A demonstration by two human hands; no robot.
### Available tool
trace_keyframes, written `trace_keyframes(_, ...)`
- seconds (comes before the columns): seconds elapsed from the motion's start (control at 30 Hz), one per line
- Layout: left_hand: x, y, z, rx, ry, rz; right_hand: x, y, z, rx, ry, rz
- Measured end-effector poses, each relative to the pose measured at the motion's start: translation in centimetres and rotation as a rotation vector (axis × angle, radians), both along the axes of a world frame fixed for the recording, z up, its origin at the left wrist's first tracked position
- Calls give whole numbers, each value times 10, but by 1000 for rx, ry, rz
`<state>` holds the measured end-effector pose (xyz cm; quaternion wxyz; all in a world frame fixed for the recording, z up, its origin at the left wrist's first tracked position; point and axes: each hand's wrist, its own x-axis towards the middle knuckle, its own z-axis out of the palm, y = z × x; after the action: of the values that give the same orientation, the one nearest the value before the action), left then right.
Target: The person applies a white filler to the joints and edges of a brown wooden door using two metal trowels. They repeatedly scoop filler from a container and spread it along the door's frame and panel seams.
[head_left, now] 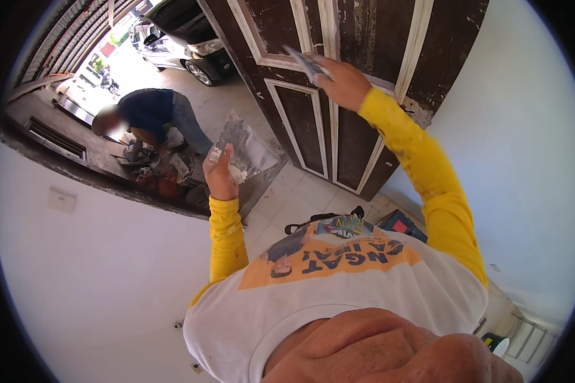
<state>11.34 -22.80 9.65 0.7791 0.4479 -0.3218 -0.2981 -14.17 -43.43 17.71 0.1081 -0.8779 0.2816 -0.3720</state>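
Bright daylight floods from the open doorway (118, 57) (overexposed there); the fisheye rim bends edges, vignetted black.

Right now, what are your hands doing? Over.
Right hand holds putty knife against brown door. Left hand holds filler board. Nothing in the way.

Tiled floor (287, 204) with black bag (399, 223)

Putty board (246, 148) left of door (338, 83), seemingly.
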Motion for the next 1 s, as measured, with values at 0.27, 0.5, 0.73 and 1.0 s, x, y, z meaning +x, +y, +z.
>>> trace_keyframes(0.27, -2, 2, -28, 82, 91, -4, -75, -60, 41, 350, -477, 38)
trace_keyframes(0.5, -21, 2, -20, 62, 21, -137, -51, -118, 4, -679, -293, -281)
trace_keyframes(0.73, -10, 9, -45, 104, 25, -34, -24, -113, -8, -641, 23, -568)
trace_keyframes(1.0, -5, 2, -62, 77, -696, 2, -38, -93, -77, -507, 84, -509)
